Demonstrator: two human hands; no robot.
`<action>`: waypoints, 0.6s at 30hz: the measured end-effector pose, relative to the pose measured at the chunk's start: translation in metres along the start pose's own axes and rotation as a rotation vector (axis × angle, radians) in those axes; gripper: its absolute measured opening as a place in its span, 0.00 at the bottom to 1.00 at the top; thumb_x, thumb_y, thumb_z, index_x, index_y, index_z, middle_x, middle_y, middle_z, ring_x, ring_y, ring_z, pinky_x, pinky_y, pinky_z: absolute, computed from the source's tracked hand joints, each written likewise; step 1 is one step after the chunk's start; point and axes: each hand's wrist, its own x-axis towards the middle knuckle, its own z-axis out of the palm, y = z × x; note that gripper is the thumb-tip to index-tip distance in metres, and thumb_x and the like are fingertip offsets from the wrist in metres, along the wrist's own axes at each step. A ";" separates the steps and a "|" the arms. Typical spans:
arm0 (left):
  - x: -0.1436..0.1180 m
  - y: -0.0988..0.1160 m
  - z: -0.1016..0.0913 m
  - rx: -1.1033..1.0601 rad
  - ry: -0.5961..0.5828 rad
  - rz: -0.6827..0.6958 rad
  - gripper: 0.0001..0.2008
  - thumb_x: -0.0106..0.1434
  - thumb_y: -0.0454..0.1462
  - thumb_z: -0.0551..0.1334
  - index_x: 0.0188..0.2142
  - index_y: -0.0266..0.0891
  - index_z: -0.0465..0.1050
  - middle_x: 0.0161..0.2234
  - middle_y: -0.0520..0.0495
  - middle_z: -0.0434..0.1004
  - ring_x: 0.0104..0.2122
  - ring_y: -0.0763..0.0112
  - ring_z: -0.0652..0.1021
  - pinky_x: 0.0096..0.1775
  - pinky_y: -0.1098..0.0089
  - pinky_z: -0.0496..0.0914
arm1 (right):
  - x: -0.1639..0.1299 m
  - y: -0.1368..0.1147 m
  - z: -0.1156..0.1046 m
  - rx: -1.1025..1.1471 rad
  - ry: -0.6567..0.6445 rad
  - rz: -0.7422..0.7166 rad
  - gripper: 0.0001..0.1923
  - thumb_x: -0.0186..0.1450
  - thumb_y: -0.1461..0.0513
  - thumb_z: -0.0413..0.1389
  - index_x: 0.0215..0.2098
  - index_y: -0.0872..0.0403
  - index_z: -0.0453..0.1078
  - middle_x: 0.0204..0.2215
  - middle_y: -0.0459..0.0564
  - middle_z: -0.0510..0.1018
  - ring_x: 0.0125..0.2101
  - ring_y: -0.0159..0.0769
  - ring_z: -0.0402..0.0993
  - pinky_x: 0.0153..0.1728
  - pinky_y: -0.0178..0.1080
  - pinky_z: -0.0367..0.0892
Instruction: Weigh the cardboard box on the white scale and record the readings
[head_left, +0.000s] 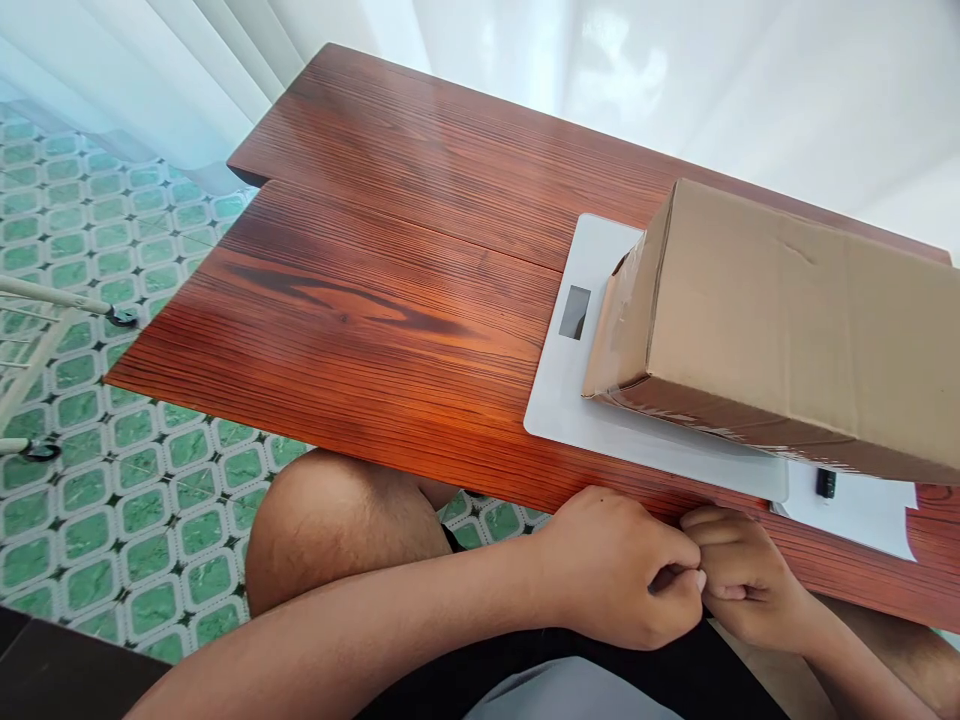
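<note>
A taped brown cardboard box point(780, 320) rests on a flat white scale point(592, 400) with a small dark display point(575, 312), on the right side of a reddish wooden table point(375, 290). My left hand point(622, 565) and my right hand point(739, 575) meet at the table's near edge, just below the scale. Both are curled into loose fists, with fingers touching each other. I cannot see anything held in them.
A white sheet point(862, 510) with a small black object point(826, 483) lies under the box's near right end. White curtains hang behind the table. Green patterned floor tiles and white rack legs point(67, 300) with castors are at the left. My bare knee point(337, 530) is under the table.
</note>
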 end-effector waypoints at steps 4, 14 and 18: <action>0.000 0.000 0.001 0.010 0.005 -0.002 0.14 0.63 0.40 0.59 0.23 0.39 0.61 0.20 0.57 0.67 0.22 0.75 0.64 0.26 0.70 0.53 | 0.000 0.000 0.000 0.002 0.013 0.000 0.19 0.62 0.75 0.46 0.28 0.51 0.40 0.20 0.40 0.47 0.21 0.32 0.42 0.25 0.38 0.48; 0.001 0.003 -0.002 0.035 -0.007 -0.018 0.15 0.63 0.39 0.59 0.22 0.39 0.60 0.19 0.57 0.64 0.21 0.76 0.63 0.26 0.71 0.53 | 0.002 0.000 0.002 -0.042 0.038 -0.016 0.19 0.63 0.74 0.46 0.27 0.51 0.39 0.18 0.40 0.49 0.21 0.30 0.46 0.24 0.38 0.49; 0.000 0.001 -0.001 0.023 0.017 -0.006 0.15 0.62 0.37 0.60 0.22 0.38 0.59 0.18 0.57 0.59 0.20 0.76 0.57 0.25 0.71 0.50 | 0.004 0.000 0.003 -0.037 0.054 -0.034 0.20 0.65 0.73 0.46 0.27 0.51 0.39 0.19 0.40 0.48 0.21 0.30 0.44 0.24 0.37 0.48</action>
